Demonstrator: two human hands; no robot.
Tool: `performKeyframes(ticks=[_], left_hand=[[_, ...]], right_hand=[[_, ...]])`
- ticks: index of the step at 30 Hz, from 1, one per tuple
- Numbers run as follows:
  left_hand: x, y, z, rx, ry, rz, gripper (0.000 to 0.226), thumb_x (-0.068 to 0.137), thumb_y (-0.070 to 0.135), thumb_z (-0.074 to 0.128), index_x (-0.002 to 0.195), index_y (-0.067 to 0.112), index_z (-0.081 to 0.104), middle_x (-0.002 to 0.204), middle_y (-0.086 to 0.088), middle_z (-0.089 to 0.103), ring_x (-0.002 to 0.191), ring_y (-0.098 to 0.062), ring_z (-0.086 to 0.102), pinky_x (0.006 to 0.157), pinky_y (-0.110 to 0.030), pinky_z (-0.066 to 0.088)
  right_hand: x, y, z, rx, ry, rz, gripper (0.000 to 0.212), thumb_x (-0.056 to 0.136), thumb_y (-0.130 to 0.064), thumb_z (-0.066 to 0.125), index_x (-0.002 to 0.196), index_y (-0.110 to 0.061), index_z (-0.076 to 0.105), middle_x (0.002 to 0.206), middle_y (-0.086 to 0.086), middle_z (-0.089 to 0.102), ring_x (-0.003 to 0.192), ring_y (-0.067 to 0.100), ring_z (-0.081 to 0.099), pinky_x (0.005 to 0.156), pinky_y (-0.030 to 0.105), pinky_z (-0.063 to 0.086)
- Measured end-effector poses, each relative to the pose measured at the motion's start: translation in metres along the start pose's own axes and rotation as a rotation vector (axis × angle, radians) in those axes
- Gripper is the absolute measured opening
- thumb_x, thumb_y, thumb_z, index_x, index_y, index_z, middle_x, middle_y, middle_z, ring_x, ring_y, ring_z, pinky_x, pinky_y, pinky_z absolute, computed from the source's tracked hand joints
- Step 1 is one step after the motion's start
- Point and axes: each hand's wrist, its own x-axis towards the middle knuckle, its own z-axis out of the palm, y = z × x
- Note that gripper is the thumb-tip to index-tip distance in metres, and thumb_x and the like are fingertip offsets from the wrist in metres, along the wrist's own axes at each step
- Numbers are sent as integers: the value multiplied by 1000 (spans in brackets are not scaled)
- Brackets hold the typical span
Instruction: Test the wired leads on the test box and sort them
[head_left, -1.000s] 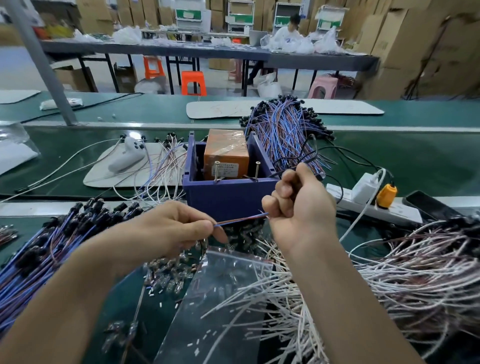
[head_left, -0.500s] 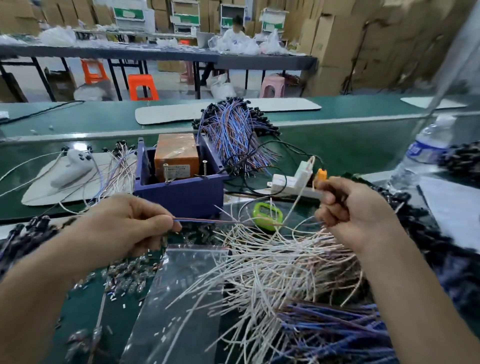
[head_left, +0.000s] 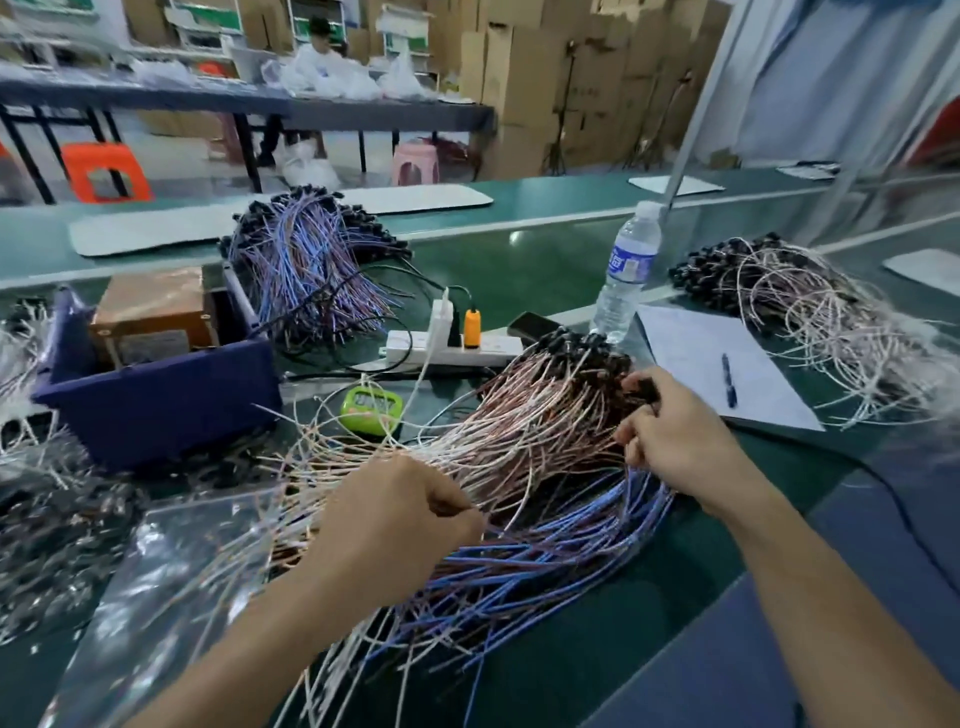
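— Leads (head_left: 540, 441), where are they lying for you?

— I'm seeing the white-and-red pile spreading across the green bench (head_left: 519, 270) between both hands, with a blue bundle (head_left: 545, 566) lying just under it, nearer to me. The test box (head_left: 156, 395) is sitting well to the left of the pile, behind my left hand (head_left: 400, 525).

— Which way are they pointing?

— They're running from lower left to upper right. The black plug ends are bunching at the far right, beside the power strip (head_left: 452, 348), and the bare tips are fanning out toward the plastic bag (head_left: 171, 571) at lower left.

— And the hands?

— My left hand is curling into a loose fist over the middle of the pile, fingers closing on strands there; I'm not able to tell how many. My right hand (head_left: 670, 441) is resting at the plug end, fingertips (head_left: 636, 387) pinching something dark among the plugs. It's too blurred for me to say whether that's one plug or several.

— Anything close by?

— A green timer (head_left: 371, 408) is sitting just behind the pile, and a bottle (head_left: 626, 275) is standing upright beyond the plugs, beside a paper (head_left: 701, 353) with a pen (head_left: 729, 380) on it.
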Motion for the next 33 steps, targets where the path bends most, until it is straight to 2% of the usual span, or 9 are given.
performKeyframes(ticks=[5, 8, 10, 13, 17, 23, 26, 29, 33], left_hand=[[-5, -5, 27, 288, 167, 137, 18, 78, 70, 73, 83, 54, 77, 63, 29, 61, 67, 6, 47, 53, -15, 35], [-9, -9, 28, 348, 186, 221, 19, 74, 64, 80, 82, 47, 80, 83, 31, 69, 79, 3, 47, 60, -8, 25], [-11, -15, 20, 264, 196, 177, 21, 71, 59, 84, 85, 45, 80, 93, 34, 68, 89, 1, 49, 68, -17, 33], [-14, -29, 3, 31, 204, 46, 12, 74, 49, 85, 84, 45, 78, 98, 37, 64, 100, 6, 48, 84, -29, 41], [-23, -49, -23, -104, 283, -123, 13, 77, 43, 85, 74, 51, 76, 101, 32, 66, 100, 13, 52, 89, -30, 43], [-53, -88, -57, -129, 396, -256, 11, 78, 46, 83, 78, 54, 76, 74, 12, 69, 68, 1, 58, 53, -18, 41], [-75, -116, -65, 44, 529, -253, 11, 81, 29, 80, 82, 40, 81, 87, 21, 73, 85, 2, 57, 74, -24, 48], [-102, -146, -76, 269, 625, -195, 16, 77, 17, 71, 85, 26, 83, 93, 12, 78, 92, -17, 60, 80, -29, 49], [-133, -189, -103, 477, 743, -324, 13, 71, 20, 70, 75, 24, 82, 88, 10, 79, 91, -15, 62, 86, -31, 49]], right_hand=[[2, 25, 5, -200, 211, -37, 55, 92, -1, 52, 140, -27, 52, 90, -4, 65, 72, 15, 61, 57, 24, 44], [-2, 27, 14, -270, 267, -74, 67, 86, 2, 57, 148, -19, 46, 118, 11, 65, 103, 29, 61, 86, 37, 50], [-8, 21, 21, -420, 304, -99, 70, 86, -2, 60, 152, -15, 41, 144, 13, 50, 131, 32, 47, 110, 45, 41], [-20, 3, 34, -400, 335, -214, 58, 88, -3, 60, 145, -14, 51, 156, 11, 37, 142, 30, 37, 119, 48, 34], [-46, -30, 66, -177, 246, -359, 37, 89, -2, 66, 123, -17, 70, 142, 1, 56, 132, 18, 52, 113, 26, 35], [-96, -104, 153, 85, -60, -617, 24, 86, -5, 67, 98, -23, 78, 107, -12, 73, 99, -2, 62, 90, 6, 45], [-116, -147, 201, 169, -257, -658, 23, 84, -7, 62, 92, -21, 78, 94, -9, 75, 85, 6, 65, 79, 19, 52], [-134, -187, 244, 111, -419, -676, 19, 83, -12, 59, 85, -23, 75, 82, -6, 72, 77, 12, 61, 69, 24, 46], [-144, -223, 291, -17, -673, -682, 27, 87, -10, 59, 101, -26, 76, 99, 2, 75, 90, 22, 66, 78, 31, 56]])
